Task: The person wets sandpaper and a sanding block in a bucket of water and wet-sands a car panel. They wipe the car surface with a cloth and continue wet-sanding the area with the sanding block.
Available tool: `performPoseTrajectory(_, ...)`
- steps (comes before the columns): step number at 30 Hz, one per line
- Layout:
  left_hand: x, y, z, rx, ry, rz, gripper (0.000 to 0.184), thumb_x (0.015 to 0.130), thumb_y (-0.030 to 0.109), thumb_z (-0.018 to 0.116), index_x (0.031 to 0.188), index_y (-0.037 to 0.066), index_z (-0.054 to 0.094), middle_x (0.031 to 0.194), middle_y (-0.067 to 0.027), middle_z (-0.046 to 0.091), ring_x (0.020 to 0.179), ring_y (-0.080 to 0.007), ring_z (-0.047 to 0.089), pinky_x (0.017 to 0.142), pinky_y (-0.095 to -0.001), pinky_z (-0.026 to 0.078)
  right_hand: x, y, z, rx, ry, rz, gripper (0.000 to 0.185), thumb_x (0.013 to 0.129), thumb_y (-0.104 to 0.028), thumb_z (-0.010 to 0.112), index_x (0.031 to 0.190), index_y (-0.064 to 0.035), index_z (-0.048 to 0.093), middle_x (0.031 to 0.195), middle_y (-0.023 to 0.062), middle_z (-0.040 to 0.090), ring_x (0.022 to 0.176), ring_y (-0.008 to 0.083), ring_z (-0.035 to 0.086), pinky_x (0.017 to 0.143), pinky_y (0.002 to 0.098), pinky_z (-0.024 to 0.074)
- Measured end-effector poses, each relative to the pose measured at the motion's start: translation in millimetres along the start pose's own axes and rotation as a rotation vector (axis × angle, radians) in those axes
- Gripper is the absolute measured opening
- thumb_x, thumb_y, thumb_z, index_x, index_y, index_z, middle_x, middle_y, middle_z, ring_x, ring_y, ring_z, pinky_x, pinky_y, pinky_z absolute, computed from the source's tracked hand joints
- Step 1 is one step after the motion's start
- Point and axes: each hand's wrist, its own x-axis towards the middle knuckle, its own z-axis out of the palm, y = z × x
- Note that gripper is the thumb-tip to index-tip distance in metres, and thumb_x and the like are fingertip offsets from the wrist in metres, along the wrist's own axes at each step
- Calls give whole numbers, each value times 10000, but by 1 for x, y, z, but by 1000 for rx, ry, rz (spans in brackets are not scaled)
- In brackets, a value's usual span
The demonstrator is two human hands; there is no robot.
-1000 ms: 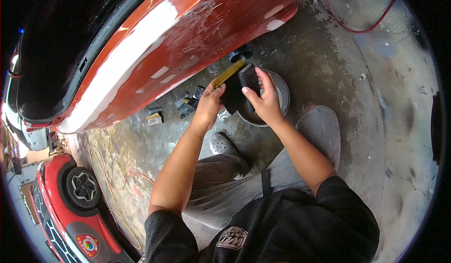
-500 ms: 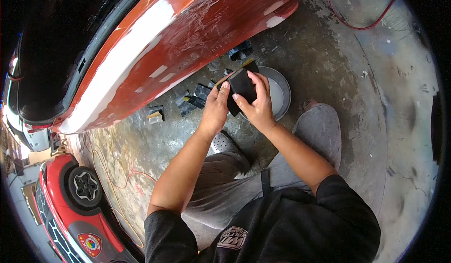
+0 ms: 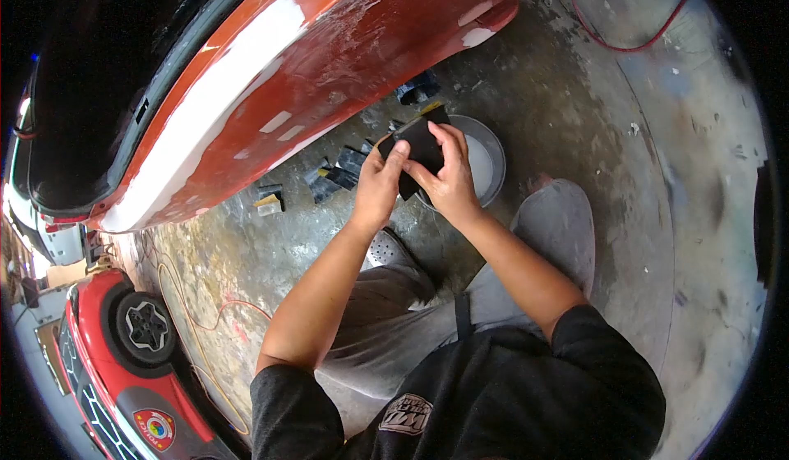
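Note:
A dark sheet of sandpaper [image 3: 422, 140], folded around a block with a yellowish edge, is held up between both hands. My left hand [image 3: 380, 187] grips its left side, thumb lying on the dark face. At the right side, my right hand [image 3: 450, 182] is closed on the same sheet, fingers on its face and thumb tip close to the left thumb. Below and behind them is a round bucket [image 3: 500, 158] of whitish liquid. The orange-red car panel [image 3: 329, 70], patched with white and scuffed, rises ahead to the left.
Several dark scraps of sandpaper [image 3: 322, 182] lie on the wet floor, with a small block [image 3: 269, 200] beside them. A dark piece [image 3: 419, 88] sits near the panel's lower edge. Hoses [image 3: 191, 312] cross the floor toward a red car [image 3: 99, 328] at lower left.
My thumbs have shifted on the sandpaper: the left one lies further over its face, and the right one has moved in closer to it. The sheet stays in nearly the same place.

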Motion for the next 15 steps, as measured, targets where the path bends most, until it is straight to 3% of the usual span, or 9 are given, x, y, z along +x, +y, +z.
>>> performPoseTrajectory(2, 7, -8, -9, -25, -30, 18, 427, 1011, 176, 700, 1361, -31, 569, 1146, -79, 690, 1006, -123, 635, 890, -278, 515, 5, 7, -5, -27, -48, -56, 727, 827, -192, 861, 1440, -19, 511, 1382, 196, 506, 1285, 377, 507, 1091, 453, 432)
performPoseTrajectory(3, 6, 1, -4, 13, 84, 39, 388, 1028, 171, 668, 1343, -33, 569, 1123, -70, 705, 990, -121, 653, 881, -270, 520, 12, 9, -12, -71, -82, -135, 746, 822, -191, 862, 1463, -41, 510, 1379, 183, 508, 1289, 363, 510, 1091, 438, 433)
performPoseTrajectory(5, 9, 21, -14, -20, -60, -4, 350, 1049, 165, 626, 1337, -26, 567, 1128, -72, 710, 979, -131, 663, 883, -280, 526, 30, 11, -31, -84, -6, -125, 759, 827, -214, 856, 1480, -53, 503, 1390, 173, 504, 1289, 336, 511, 1092, 422, 434)
performPoseTrajectory(7, 11, 25, -13, -91, -66, -20, 324, 1068, 169, 585, 1334, -15, 561, 1161, -78, 700, 1013, -142, 658, 915, -304, 521, 45, 17, -33, 332, 39, 260, 693, 895, -263, 800, 1472, -15, 508, 1437, 156, 542, 1290, 254, 538, 1107, 382, 420)
performPoseTrajectory(9, 11, 26, -5, -137, -61, -22, 327, 1071, 173, 580, 1339, -12, 554, 1174, -79, 693, 1042, -144, 649, 940, -316, 513, 56, 21, -45, 788, -240, 550, 652, 938, -284, 751, 1459, 22, 505, 1400, 153, 602, 1291, 225, 551, 1098, 355, 425)
performPoseTrajectory(10, 13, 23, -3, -106, -37, -40, 324, 1084, 189, 558, 1330, -20, 552, 1176, -82, 689, 1072, -151, 630, 963, -320, 491, 59, 18, -44, 756, -296, 576, 615, 961, -295, 709, 1435, 46, 518, 1344, 192, 640, 1315, 272, 557, 1104, 343, 422)
performPoseTrajectory(13, 30, 2, 4, 35, 113, -7, 351, 1092, 196, 540, 1356, -35, 519, 1177, -97, 686, 1072, -168, 622, 964, -317, 479, 60, -16, -41, 117, -507, 277, 651, 942, -262, 715, 1446, 77, 480, 1389, 264, 586, 1347, 365, 532, 1129, 363, 408)
performPoseTrajectory(14, 28, 0, 14, 32, 153, -8, 377, 1098, 221, 526, 1356, -53, 492, 1176, -119, 679, 1068, -191, 617, 957, -324, 474, 48, -5, -28, -292, -382, -181, 720, 913, -247, 722, 1479, 80, 421, 1415, 310, 534, 1360, 423, 504, 1136, 421, 410)
performPoseTrajectory(15, 30, -4, 19, 78, 207, -77, 459, 1094, 274, 535, 1391, -67, 459, 1191, -152, 671, 1076, -219, 618, 964, -339, 473, 47, -26, -32, -601, -416, -254, 793, 892, -243, 727, 1511, 82, 353, 1478, 317, 471, 1375, 431, 490, 1132, 483, 415)
